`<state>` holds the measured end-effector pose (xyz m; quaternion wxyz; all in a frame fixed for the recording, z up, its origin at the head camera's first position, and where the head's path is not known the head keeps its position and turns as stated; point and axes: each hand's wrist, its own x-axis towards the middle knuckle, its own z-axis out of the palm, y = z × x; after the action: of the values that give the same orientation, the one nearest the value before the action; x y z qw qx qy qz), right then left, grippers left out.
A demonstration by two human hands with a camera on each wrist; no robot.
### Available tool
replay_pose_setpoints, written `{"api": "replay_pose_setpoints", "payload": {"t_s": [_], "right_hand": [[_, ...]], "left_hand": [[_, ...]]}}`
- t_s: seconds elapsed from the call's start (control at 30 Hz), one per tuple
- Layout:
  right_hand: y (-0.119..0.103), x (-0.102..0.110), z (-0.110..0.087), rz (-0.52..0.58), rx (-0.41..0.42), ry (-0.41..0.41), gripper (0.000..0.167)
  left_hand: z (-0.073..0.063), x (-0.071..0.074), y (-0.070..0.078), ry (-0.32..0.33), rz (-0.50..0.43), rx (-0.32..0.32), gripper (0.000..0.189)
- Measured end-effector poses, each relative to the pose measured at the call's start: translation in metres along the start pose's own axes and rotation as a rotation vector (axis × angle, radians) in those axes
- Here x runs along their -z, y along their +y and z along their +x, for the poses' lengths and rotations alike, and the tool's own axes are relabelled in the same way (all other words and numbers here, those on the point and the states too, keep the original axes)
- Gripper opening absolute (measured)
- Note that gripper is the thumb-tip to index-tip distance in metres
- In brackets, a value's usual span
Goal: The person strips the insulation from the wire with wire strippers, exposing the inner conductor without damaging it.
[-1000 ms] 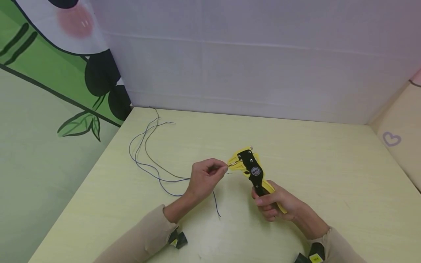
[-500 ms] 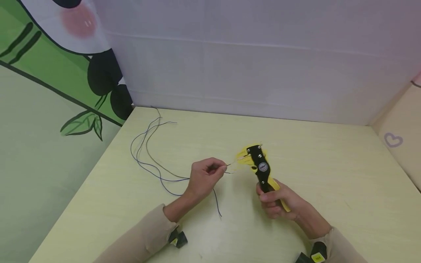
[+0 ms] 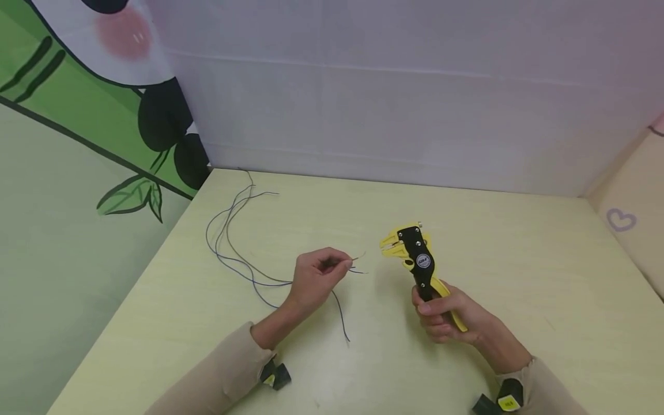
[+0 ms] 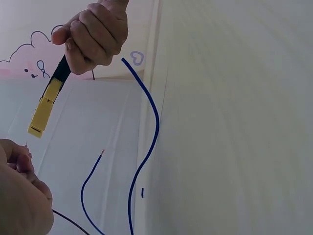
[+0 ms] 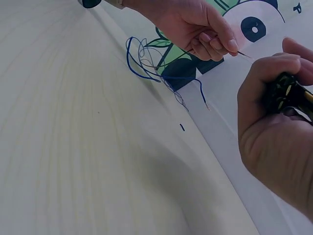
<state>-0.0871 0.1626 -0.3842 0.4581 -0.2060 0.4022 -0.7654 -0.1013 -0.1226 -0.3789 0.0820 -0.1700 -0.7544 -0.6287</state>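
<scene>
In the head view my left hand point(image 3: 320, 275) pinches a thin dark wire point(image 3: 355, 259) between thumb and fingertips, its fine bare end pointing right. My right hand point(image 3: 450, 314) grips a black and yellow wire stripper point(image 3: 422, 261) by its handles. The stripper's yellow head faces the wire end, with a gap between them. Below the pinched tip, a blue wire point(image 5: 202, 93) with a bare copper end sticks out in the right wrist view. Another blue wire point(image 4: 157, 122) curves through the left wrist view.
Loose loops of blue and dark wire point(image 3: 253, 281) trail over the left of the pale table point(image 3: 519, 276). A short blue offcut point(image 5: 182, 127) lies on the tabletop. Behind the table hangs a white cloth point(image 3: 363, 115), with a painted wall point(image 3: 78, 104) at the left.
The wire stripper has come off the wire tip and moved right and slightly up with my right hand. The wire's bare end now shows. My left hand has shifted slightly left.
</scene>
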Motion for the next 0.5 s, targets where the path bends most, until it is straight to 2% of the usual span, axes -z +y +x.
{"api": "replay_pose_setpoints", "payload": {"t_s": [0.23,0.5], "right_hand": [[-0.0016,-0.0011,-0.0012,0.002,-0.010,0.002,0.027],[-0.0036,-0.0043,-0.0015,-0.028,-0.036,0.028,0.028]], "left_hand": [[0.0001,0.0016,0.0010,-0.040,-0.027,0.010,0.008],[0.0020,0.0033,-0.0020,-0.100,-0.051,0.059,0.009]]}}
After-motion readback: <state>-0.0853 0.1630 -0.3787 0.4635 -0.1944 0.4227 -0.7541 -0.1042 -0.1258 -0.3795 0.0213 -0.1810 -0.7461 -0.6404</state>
